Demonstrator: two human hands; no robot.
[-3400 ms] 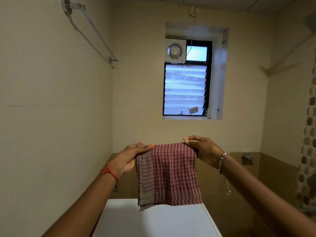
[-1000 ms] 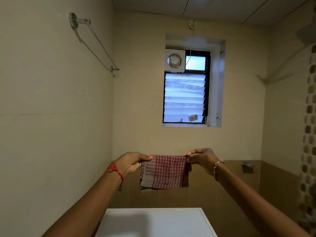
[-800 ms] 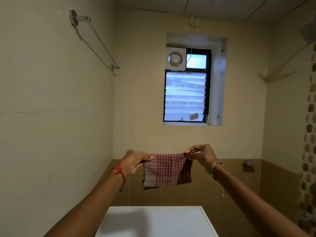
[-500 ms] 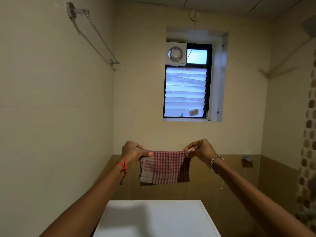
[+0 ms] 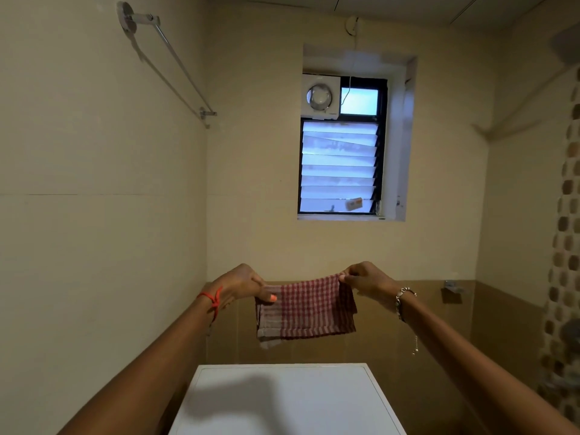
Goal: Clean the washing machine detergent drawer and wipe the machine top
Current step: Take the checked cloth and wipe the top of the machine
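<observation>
While both arms reach forward at chest height, the left hand (image 5: 240, 285) and the right hand (image 5: 365, 279) each pinch an upper corner of a folded cloth (image 5: 309, 307), so that it hangs stretched between them in the air, above the washing machine top (image 5: 282, 400) and clear of it. The cloth is soft woven cotton in a small red and pale check, with a plain greyish band down its left edge and a hemmed lower border; it looks doubled, with a loose corner drooping at the lower left and the top edge sagging slightly between the 2 grips. The left thumb, its nail painted orange, presses on the front of the fabric, and the right fingertips bunch the other corner. A red thread (image 5: 213, 301) is knotted around the left wrist, and a beaded metal bracelet (image 5: 403, 298) with a dangling chain circles the right. The machine top is a smooth, flat white panel with rounded far corners and a shallow raised rim, and an arm's shadow falls across it. The walls are glossy cream tile above a brown tiled band. A chrome towel rail (image 5: 169, 61) is fixed to the left wall, and a louvred window (image 5: 339, 166) with frosted glass slats sits under a round exhaust fan (image 5: 320, 97).
</observation>
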